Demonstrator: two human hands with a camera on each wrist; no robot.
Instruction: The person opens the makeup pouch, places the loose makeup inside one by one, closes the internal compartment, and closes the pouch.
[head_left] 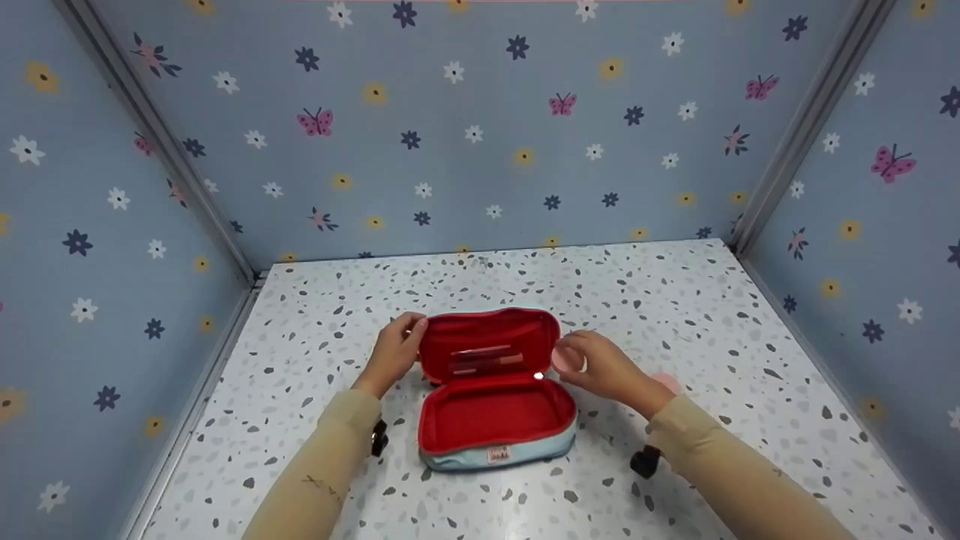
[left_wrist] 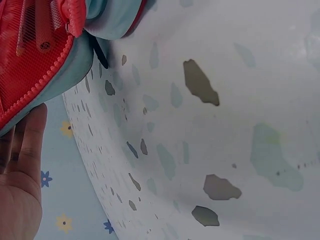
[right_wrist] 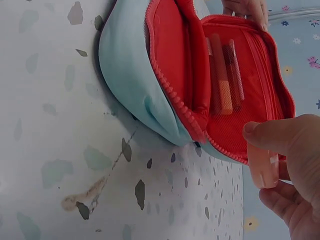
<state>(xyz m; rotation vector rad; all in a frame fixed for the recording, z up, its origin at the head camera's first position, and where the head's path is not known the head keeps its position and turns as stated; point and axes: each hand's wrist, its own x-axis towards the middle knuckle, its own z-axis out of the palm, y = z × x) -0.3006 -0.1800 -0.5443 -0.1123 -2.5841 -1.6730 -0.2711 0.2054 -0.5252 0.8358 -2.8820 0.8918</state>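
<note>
A light blue zip pouch [head_left: 499, 455] with a red lining lies unzipped, its main compartment bare inside. Its lid [head_left: 487, 330] stands raised at the back, and slim pen-like items [right_wrist: 222, 75] sit in the lid's mesh pocket. My left hand [head_left: 394, 349] grips the lid's left edge, fingers behind it in the left wrist view [left_wrist: 25, 150]. At the lid's right edge, my right hand [head_left: 604, 367] pinches a small round pink translucent item [right_wrist: 262, 165] between thumb and fingers; I cannot tell its kind.
Another pink item [head_left: 665, 382] lies on the speckled white tabletop [head_left: 675, 300], partly hidden by my right wrist. Flower-patterned panels [head_left: 487, 150] enclose the table at the back and both sides. Black wrist devices [head_left: 645, 461] hang below both sleeves.
</note>
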